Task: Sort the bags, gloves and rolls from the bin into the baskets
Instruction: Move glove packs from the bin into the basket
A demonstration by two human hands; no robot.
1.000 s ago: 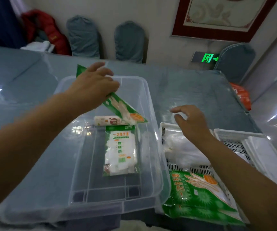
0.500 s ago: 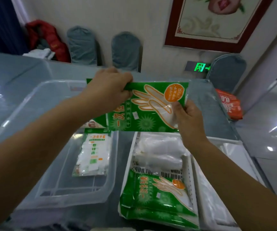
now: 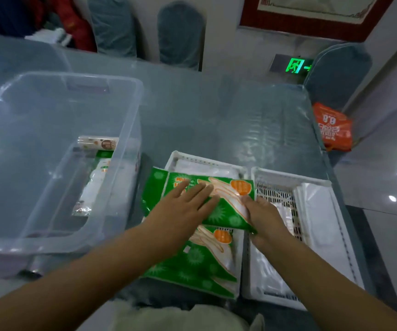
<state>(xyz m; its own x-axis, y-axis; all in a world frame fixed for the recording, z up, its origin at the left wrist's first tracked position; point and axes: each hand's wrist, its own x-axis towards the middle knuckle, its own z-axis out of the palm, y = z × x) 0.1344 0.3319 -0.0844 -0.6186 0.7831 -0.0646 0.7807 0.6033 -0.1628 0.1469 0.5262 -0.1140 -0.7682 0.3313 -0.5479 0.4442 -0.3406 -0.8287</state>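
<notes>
The left hand [image 3: 188, 206] lies flat, fingers straight, pressing the glove pack [image 3: 219, 199] onto the green packs already in the left basket [image 3: 207, 161], while the right hand [image 3: 261, 216] pinches the pack's right edge. The pack sits skewed, its right end over the rim toward the right basket [image 3: 288, 177], so it may slide off the slick stack once let go. A roll [image 3: 98, 142] and a bag [image 3: 94, 182] wait in the bin [image 3: 130, 111].
</notes>
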